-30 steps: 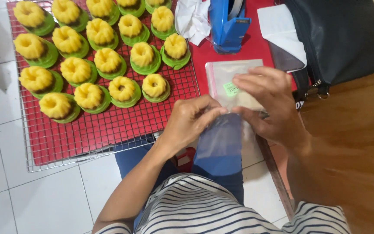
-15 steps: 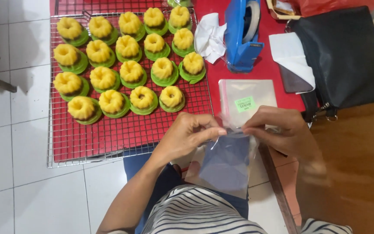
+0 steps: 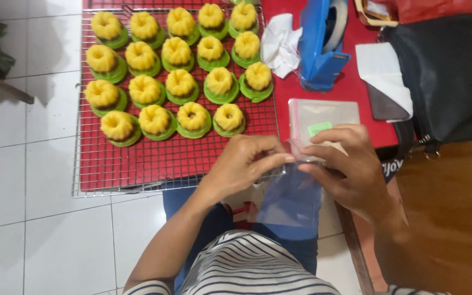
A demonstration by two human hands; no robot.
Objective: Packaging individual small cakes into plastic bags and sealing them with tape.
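A: Where is the clear plastic bag [image 3: 293,196] relative to the hands?

B: It hangs below them; the left hand [image 3: 244,164] and right hand [image 3: 348,164] each pinch its top edge, fingertips closed on the film.

A: Surface, room?

B: Beyond the right hand, a stack of bags [image 3: 323,117] on a red mat [image 3: 367,101]; beyond the left, a wire cooling rack [image 3: 137,164] of yellow-green cakes [image 3: 192,116]. White floor tiles [image 3: 28,218] further left.

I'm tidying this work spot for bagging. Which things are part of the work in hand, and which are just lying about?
In use:
left hand
right hand
clear plastic bag
stack of clear bags with green label
yellow-and-green ring cakes
wire cooling rack

Lying about:
blue tape dispenser
crumpled white tissue
black bag
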